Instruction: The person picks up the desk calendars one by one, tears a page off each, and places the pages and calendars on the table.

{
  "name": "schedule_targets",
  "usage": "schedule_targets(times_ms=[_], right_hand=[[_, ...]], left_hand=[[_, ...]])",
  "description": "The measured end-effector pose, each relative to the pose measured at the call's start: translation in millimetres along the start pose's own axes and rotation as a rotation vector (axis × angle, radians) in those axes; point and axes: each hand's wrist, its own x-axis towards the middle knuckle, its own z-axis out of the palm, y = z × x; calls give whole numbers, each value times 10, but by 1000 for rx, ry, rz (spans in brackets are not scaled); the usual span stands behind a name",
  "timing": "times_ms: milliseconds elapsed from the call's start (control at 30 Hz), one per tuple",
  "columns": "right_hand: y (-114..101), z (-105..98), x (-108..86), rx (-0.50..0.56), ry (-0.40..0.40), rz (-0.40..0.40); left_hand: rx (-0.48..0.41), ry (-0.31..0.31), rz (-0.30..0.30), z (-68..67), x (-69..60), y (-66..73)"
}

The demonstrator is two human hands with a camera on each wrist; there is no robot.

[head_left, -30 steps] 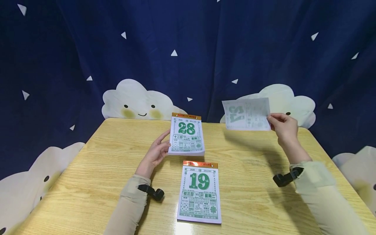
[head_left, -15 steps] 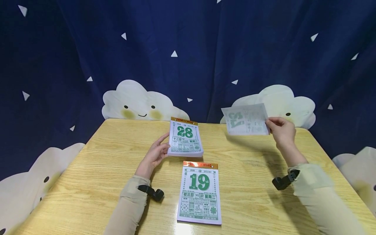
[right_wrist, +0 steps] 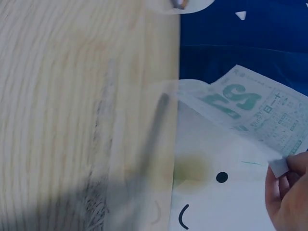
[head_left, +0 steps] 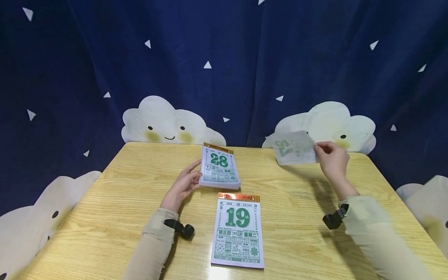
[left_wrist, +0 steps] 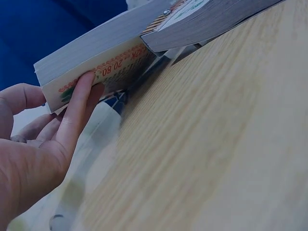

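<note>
A thick calendar pad showing 28 (head_left: 219, 165) is tilted up off the table, its left edge gripped by my left hand (head_left: 183, 184). In the left wrist view the fingers of my left hand (left_wrist: 53, 125) lie against the pad's back (left_wrist: 108, 72), the thumb on its other side. My right hand (head_left: 334, 161) pinches the edge of a thin loose sheet (head_left: 294, 148) in the air, its print showing through. The right wrist view shows the sheet (right_wrist: 260, 108) bent, with my right hand (right_wrist: 291, 192) at its corner. A second pad showing 19 (head_left: 238, 231) lies flat nearer me.
The wooden table (head_left: 297, 233) reaches back to a dark blue curtain (head_left: 210, 35) with white triangles and cloud shapes. Dark wrist cameras are strapped over both sleeves.
The loose sheet has come down with my right hand, which moved slightly left, and the sheet has curved. The 28 pad has sunk a little and leaned back in my left hand.
</note>
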Motion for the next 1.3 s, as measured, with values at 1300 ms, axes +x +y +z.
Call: schedule_targets(times_ms=[1300], right_hand=[[195,491,-495,-390,-93,-1022]], left_hand=[[575,178,9,89,118,117]])
